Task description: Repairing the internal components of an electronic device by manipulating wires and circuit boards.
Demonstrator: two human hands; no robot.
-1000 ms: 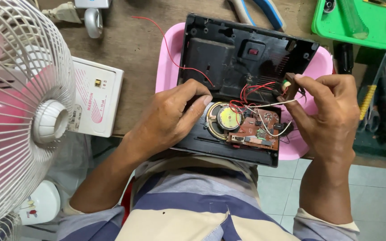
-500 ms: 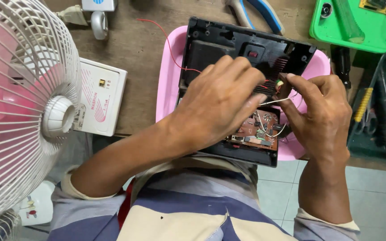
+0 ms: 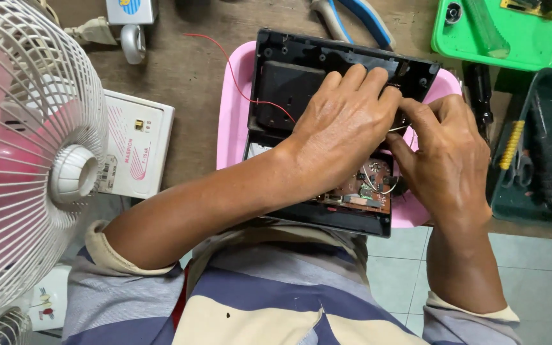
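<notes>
Both hands' fingers, L [image 3: 343, 131] & R [image 3: 448, 150], pinch wires in black casing [image 3: 289, 83], brown wood bench [image 3: 193, 70], tiled floor.

One fan [image 3: 33, 160], one pink tray [image 3: 234, 115], one green tray [image 3: 512, 51], two hands.

White flat box [image 3: 137, 152] with pink print — beside the fan [image 3: 27, 166]
</notes>
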